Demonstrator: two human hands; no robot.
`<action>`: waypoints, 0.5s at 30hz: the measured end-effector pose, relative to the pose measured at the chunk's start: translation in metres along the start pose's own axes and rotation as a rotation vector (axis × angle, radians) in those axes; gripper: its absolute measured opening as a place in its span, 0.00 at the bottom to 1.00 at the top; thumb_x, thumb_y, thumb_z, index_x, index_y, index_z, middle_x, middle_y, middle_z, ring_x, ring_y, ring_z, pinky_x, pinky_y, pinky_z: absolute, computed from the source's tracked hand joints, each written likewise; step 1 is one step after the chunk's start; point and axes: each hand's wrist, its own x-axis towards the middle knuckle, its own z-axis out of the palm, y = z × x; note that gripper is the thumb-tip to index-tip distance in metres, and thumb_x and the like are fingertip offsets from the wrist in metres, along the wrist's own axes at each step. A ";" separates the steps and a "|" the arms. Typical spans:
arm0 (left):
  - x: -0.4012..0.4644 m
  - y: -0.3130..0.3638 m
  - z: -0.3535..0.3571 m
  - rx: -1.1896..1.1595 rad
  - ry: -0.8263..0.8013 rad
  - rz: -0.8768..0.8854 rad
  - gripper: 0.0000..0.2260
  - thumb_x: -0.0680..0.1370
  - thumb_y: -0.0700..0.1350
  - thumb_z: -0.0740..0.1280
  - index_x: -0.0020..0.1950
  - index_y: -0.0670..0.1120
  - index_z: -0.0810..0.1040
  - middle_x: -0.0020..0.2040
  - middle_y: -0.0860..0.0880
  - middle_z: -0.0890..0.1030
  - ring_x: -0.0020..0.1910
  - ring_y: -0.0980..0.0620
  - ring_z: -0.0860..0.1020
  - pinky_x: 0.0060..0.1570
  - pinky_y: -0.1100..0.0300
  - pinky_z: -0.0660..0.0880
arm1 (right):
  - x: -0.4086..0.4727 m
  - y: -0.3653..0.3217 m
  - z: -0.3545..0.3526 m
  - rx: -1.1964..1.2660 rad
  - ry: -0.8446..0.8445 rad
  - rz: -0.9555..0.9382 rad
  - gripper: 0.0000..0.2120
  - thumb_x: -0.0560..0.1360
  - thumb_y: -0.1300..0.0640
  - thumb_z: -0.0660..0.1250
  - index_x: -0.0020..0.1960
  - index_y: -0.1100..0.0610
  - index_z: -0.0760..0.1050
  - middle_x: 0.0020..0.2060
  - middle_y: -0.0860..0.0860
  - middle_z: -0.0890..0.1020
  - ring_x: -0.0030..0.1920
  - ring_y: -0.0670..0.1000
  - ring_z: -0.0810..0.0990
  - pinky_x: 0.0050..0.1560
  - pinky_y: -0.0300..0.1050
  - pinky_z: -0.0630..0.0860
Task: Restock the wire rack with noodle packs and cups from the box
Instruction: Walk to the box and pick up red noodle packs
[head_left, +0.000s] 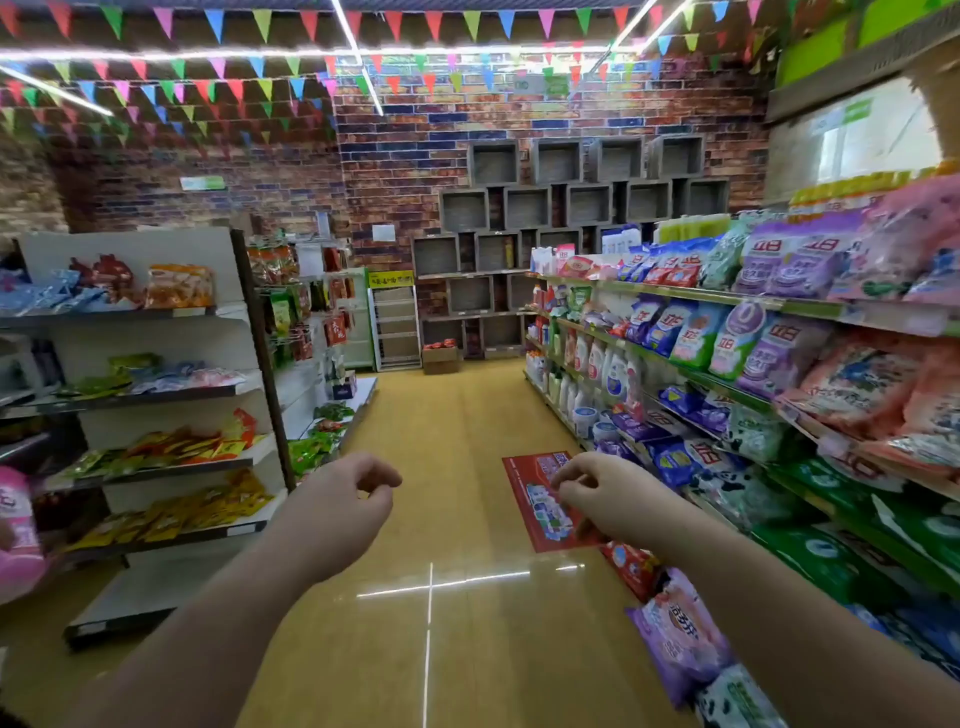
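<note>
I am looking down a shop aisle. At its far end a cardboard box (440, 359) sits on the floor with red packs showing in its top. Just left of it stands a white wire rack (396, 328) under a yellow sign; its tiers look bare from here. My left hand (347, 498) and my right hand (597, 492) are raised in front of me, far from the box and the rack. Both have loosely curled fingers and hold nothing.
Shelves of detergent bags and bottles (753, 364) line the right side. Snack shelves (156, 395) line the left. A red floor sticker (535, 499) lies on the yellow floor (447, 426) behind my right hand. The aisle runs straight to a brick wall.
</note>
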 end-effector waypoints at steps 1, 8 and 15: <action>0.007 0.001 0.003 0.005 -0.003 -0.003 0.07 0.81 0.47 0.63 0.55 0.57 0.77 0.52 0.57 0.78 0.49 0.63 0.76 0.48 0.63 0.78 | 0.007 0.002 -0.003 0.001 -0.004 -0.010 0.07 0.81 0.56 0.61 0.55 0.48 0.77 0.46 0.50 0.83 0.39 0.48 0.85 0.33 0.38 0.80; 0.061 0.011 0.028 0.018 -0.002 -0.060 0.08 0.81 0.46 0.62 0.59 0.54 0.78 0.51 0.57 0.77 0.49 0.62 0.75 0.43 0.67 0.73 | 0.070 0.019 -0.026 -0.050 -0.024 -0.067 0.06 0.81 0.54 0.61 0.53 0.45 0.75 0.46 0.45 0.83 0.37 0.44 0.85 0.40 0.43 0.82; 0.123 -0.005 0.046 0.011 0.026 -0.096 0.08 0.81 0.47 0.63 0.59 0.55 0.77 0.52 0.56 0.77 0.49 0.60 0.76 0.45 0.64 0.77 | 0.146 0.021 -0.028 -0.054 -0.052 -0.106 0.07 0.81 0.54 0.61 0.57 0.48 0.75 0.46 0.46 0.82 0.40 0.46 0.84 0.43 0.46 0.84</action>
